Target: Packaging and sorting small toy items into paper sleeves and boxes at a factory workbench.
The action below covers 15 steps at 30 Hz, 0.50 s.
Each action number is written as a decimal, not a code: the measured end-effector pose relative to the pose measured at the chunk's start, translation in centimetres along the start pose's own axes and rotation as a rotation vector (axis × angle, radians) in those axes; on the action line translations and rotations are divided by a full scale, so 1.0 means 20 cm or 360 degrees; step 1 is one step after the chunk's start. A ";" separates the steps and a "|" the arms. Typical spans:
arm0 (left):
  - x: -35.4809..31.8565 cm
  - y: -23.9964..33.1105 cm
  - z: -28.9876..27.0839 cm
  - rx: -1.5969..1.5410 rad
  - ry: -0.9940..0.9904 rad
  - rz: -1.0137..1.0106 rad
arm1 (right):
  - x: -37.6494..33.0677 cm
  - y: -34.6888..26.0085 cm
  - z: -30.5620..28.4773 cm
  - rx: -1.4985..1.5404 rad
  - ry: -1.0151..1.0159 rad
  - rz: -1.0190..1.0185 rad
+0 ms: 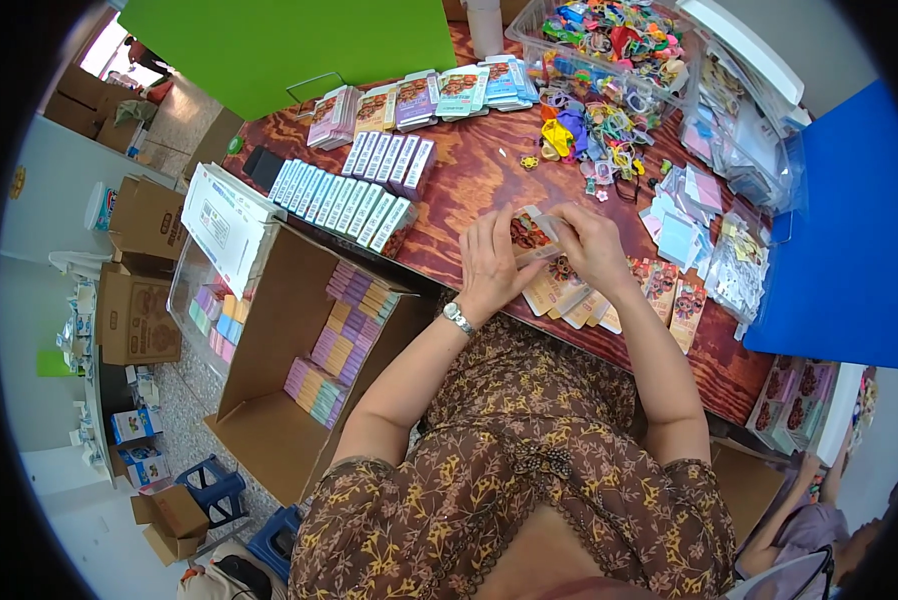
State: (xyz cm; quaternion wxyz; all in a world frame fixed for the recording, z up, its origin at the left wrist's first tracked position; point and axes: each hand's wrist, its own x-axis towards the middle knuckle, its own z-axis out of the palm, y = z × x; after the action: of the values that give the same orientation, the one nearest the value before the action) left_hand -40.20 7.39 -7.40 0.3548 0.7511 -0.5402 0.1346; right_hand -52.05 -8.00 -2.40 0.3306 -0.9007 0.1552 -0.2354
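Observation:
Above the near edge of the red wood-grain table (469, 180), both hands grip one small printed cardboard box (531, 232) with a reddish picture on its face. My left hand (494, 258), with a watch on the wrist, closes around its left side. At its right end, the fingers of my right hand (591, 248) are bent against a pale flap. Below the hands, several flattened cream and orange cartons (561, 298) lie fanned out at the table edge. More printed cartons (687, 305) lie just right of my right forearm.
Rows of finished-looking small boxes (354, 205) stand at left, with stacks of flat cartons (419, 100) behind. A clear bin of colourful trinkets (619, 75) sits far right, loose trinkets (589, 135) before it. An open brown carton (269, 330) holds pastel boxes. Another person's arm (784, 510) shows lower right.

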 end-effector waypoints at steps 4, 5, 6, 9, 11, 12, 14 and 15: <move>0.08 0.04 -0.05 0.0073 0.0082 0.0146 | -0.01 0.00 -0.02 0.0160 0.0120 0.0096; 0.07 0.04 -0.05 0.0074 0.0083 0.0144 | -0.02 0.00 -0.01 0.0160 0.0118 0.0095; 0.06 0.04 -0.03 0.0013 0.0067 0.0150 | -0.02 0.01 0.00 0.0126 0.0164 0.0105; 0.04 0.02 -0.02 -0.0105 0.0042 0.0151 | -0.03 -0.01 0.01 0.0008 0.0267 0.0163; 0.04 0.05 -0.03 -0.0159 0.0036 0.0147 | -0.04 -0.03 0.02 -0.0077 0.0323 0.0210; 0.05 0.08 -0.05 -0.0267 0.0038 -0.0002 | -0.06 -0.03 0.02 0.0125 0.0405 0.0198; 0.08 0.12 -0.09 -0.0374 0.0042 -0.0152 | -0.09 -0.03 0.02 0.0329 0.0483 0.0184; 0.09 0.14 -0.11 -0.0401 -0.0021 -0.0269 | -0.11 -0.02 0.02 0.0126 0.0542 -0.0142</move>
State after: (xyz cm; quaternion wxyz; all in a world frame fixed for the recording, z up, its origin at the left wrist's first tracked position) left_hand -41.56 7.08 -3.70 0.4527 0.7443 -0.4901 0.0305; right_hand -53.66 -6.59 -3.14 0.3241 -0.8400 0.1594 -0.4048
